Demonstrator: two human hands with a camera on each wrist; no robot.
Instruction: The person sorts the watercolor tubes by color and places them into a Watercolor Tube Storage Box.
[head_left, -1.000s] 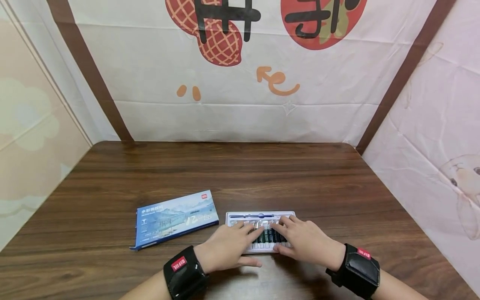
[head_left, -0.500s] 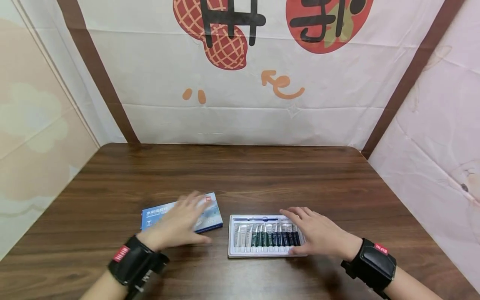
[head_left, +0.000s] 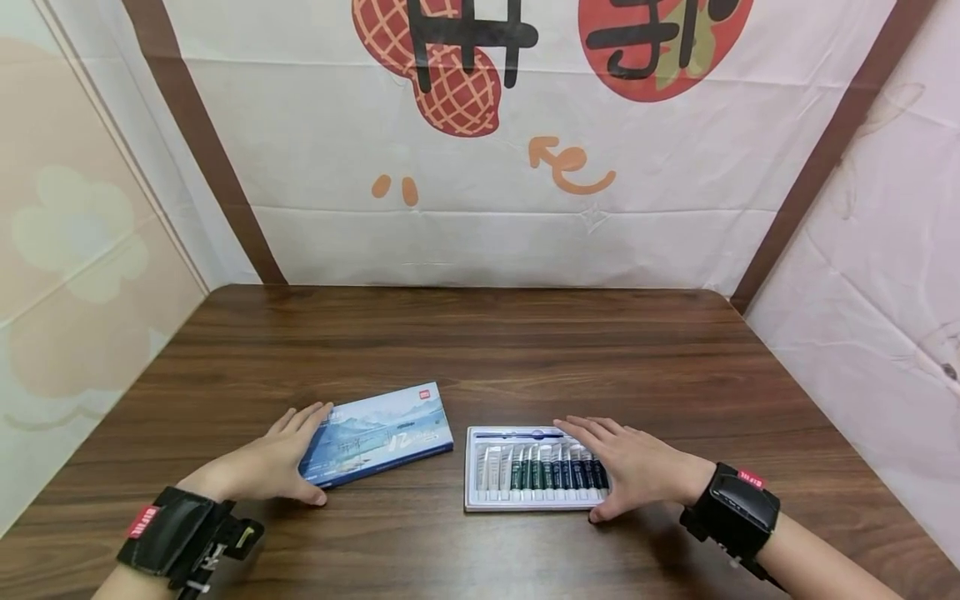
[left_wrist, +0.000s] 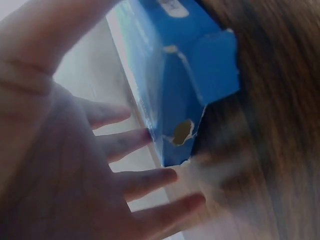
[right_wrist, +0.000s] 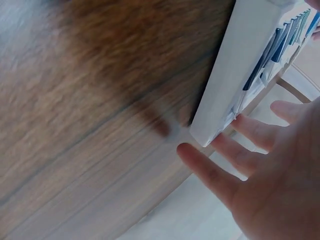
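Observation:
A blue paint box (head_left: 386,433) with a printed mountain scene lies slightly turned on the table. At its left end my left hand (head_left: 262,462) spreads straight fingers, the thumb by the near corner. The left wrist view shows that end of the box (left_wrist: 175,95), with a flap sticking out and a torn hole. To the right lies a white tray (head_left: 525,507) of paint tubes (head_left: 536,471), green and dark blue among them, with a thin paintbrush (head_left: 502,435) behind them. My right hand (head_left: 648,471) reaches round the tray's right end, fingers extended and thumb at the front corner.
Both things lie on a brown wood-grain table (head_left: 480,350). A printed white cloth (head_left: 480,242) hangs behind the far edge, and more cloth hangs at both sides. Black straps with cameras (head_left: 180,533) sit on the wrists.
My left hand has left the tray and moved over the box to its left end. The right hand has slid from the tubes to the tray's right end, uncovering most of them.

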